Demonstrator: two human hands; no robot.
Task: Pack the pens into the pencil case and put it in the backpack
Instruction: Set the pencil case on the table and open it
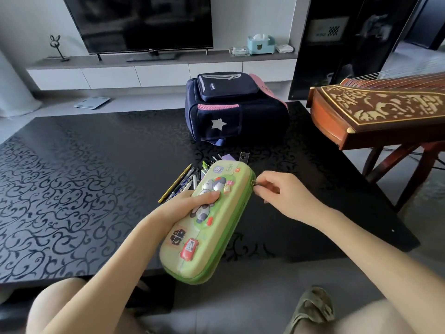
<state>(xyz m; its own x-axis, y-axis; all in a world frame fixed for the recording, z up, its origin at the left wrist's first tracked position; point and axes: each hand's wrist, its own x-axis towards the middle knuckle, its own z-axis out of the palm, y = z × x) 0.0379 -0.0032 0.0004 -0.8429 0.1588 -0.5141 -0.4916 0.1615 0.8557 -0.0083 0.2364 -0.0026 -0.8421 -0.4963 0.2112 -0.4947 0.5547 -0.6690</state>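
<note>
**Pencil case held over the table edge**

The pencil case point(207, 222) was gripped by the left hand point(190, 204); its zipper pull point(254, 184) was pinched by the right hand point(286, 195). Its long axis ran near-left to far-right. Pens point(181, 184) lay beyond it, the backpack point(236, 109) farther off.

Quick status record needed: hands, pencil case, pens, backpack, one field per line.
left hand: gripping the pencil case from its left side, thumb on top
right hand: pinching the zipper pull at the case's far right edge
pencil case: green, looks closed, held over the table
pens: loose on the table, beyond the case
backpack: navy, on the table's far side, looks closed
</note>
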